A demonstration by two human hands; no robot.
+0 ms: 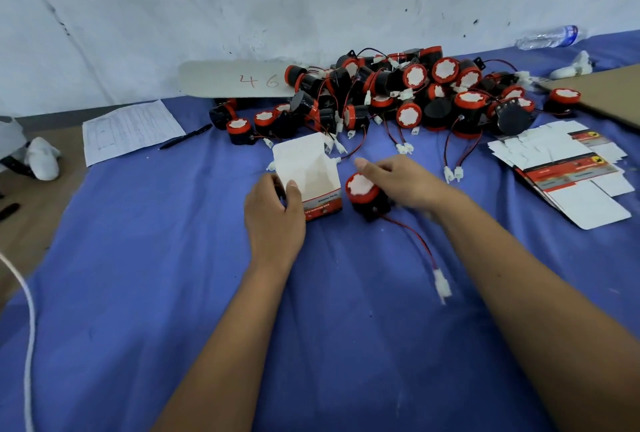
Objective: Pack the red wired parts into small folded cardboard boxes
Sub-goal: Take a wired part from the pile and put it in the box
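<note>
My left hand point(273, 213) grips a small cardboard box point(308, 172) that stands upright on the blue cloth with its top flap open and white inside showing. Just right of the box my right hand point(398, 182) holds one red-and-black wired part point(362, 191) with its red face up. That part's red and black wire point(412, 237) trails toward me and ends in a white connector point(441, 284). A big pile of the same red wired parts point(398, 95) lies behind, against the wall.
A stack of flat unfolded boxes point(568, 168) lies at the right. A paper form point(131, 130) and a pen point(187, 137) lie at the left. A cardboard strip marked 46 point(235, 80) leans by the wall. A plastic bottle point(549, 37) lies far right.
</note>
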